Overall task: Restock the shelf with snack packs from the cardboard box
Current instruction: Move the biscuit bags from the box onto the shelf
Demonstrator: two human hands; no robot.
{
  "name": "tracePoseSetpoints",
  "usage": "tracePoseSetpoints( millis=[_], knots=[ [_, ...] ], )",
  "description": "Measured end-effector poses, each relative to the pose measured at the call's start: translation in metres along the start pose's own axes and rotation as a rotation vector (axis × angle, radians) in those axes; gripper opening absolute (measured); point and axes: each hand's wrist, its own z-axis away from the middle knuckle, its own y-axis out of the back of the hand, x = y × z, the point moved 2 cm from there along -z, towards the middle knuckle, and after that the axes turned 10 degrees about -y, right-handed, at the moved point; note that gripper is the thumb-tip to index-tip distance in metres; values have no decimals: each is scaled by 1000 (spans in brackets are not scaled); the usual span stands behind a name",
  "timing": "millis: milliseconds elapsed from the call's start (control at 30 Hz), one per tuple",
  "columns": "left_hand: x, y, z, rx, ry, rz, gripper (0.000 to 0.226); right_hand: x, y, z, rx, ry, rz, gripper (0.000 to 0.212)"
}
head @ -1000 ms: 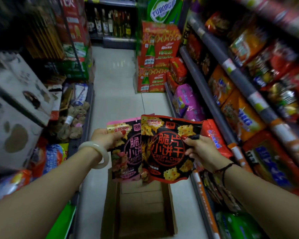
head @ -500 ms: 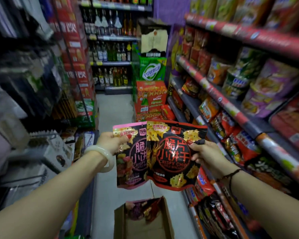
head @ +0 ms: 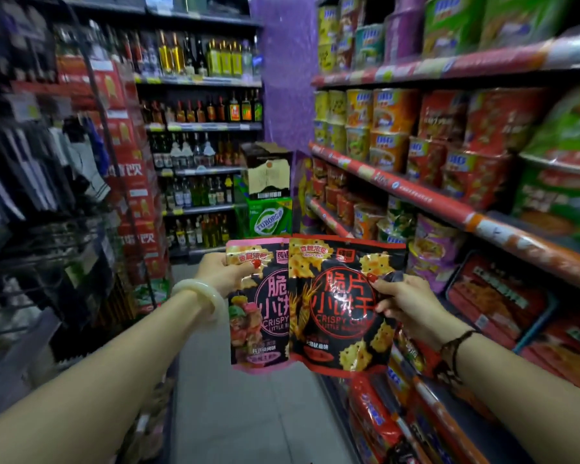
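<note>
I hold two black snack packs side by side at chest height in the aisle. My left hand (head: 220, 272) pinches the upper left corner of the pink-edged pack (head: 258, 316). My right hand (head: 404, 303) grips the right edge of the red-edged pack (head: 335, 309), which overlaps the pink one. The snack shelf (head: 449, 209) runs along my right, its red price rail just beyond the packs. The cardboard box is out of view below the frame.
Cup noodles (head: 392, 128) and snack bags fill the right shelves. Liquor bottles (head: 198, 142) line the back shelves. A green beer carton (head: 270, 217) with a box on top stands at the aisle's end. Red cartons (head: 134, 182) and hanging goods crowd the left. The grey floor (head: 241, 413) lies between.
My view has tilted upward, so the cardboard box on the floor has dropped out of sight. Both packs have risen with it and stay in the same grips.
</note>
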Motion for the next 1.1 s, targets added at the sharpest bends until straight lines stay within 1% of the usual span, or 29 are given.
tracePoseSetpoints(
  millis=[67,167,233,433,567,733,800,900,1100],
  knots=[
    [20,-3,2,-22,-30,17,13,-15,11,11,14,33,-7,10],
    [47,-10,6,-48,-92,29,11,-35,26,28,38,70,-47,2],
    [65,-16,9,-72,-129,48,14,-47,38,39,63,94,-78,1],
    [112,-34,13,-138,-217,17,14,-77,80,77,162,172,-118,7],
    [135,-54,16,-168,-280,17,20,-92,107,103,237,208,-140,5],
    [157,-85,20,-245,-319,61,10,-97,144,135,302,265,-189,6],
    [164,-99,23,-273,-332,64,14,-96,160,147,331,280,-195,6],
    [177,-122,33,-321,-365,57,9,-93,184,167,376,298,-188,3],
    [206,-177,62,-428,-412,107,18,-85,243,214,493,326,-179,6]
  ],
)
